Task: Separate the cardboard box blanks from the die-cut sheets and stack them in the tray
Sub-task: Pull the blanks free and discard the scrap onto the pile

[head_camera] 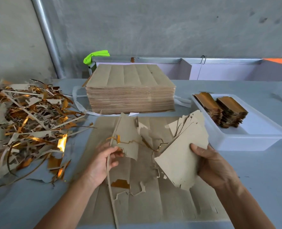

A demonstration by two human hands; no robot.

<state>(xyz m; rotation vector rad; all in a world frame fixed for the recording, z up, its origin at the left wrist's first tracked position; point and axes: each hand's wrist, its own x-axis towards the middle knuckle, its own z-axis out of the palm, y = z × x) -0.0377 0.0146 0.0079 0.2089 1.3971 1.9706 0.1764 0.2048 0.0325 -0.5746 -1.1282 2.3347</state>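
Right hand [214, 164] grips a fanned bunch of blanks [183, 156] near centre, thumb on top, fingers hidden beneath; left hand [102, 161] pinches the torn sheet [128, 138] and a scrap strip, palm up; both forearms are cut off at the near edge; tray [246, 141] at right holds two stacks [222, 109]; sheet pile [130, 91] beyond.

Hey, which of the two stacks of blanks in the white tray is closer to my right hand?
The left stack, nearer the tray's left wall. The right hand holds loose blanks just left of the tray; the other stack sits farther right.
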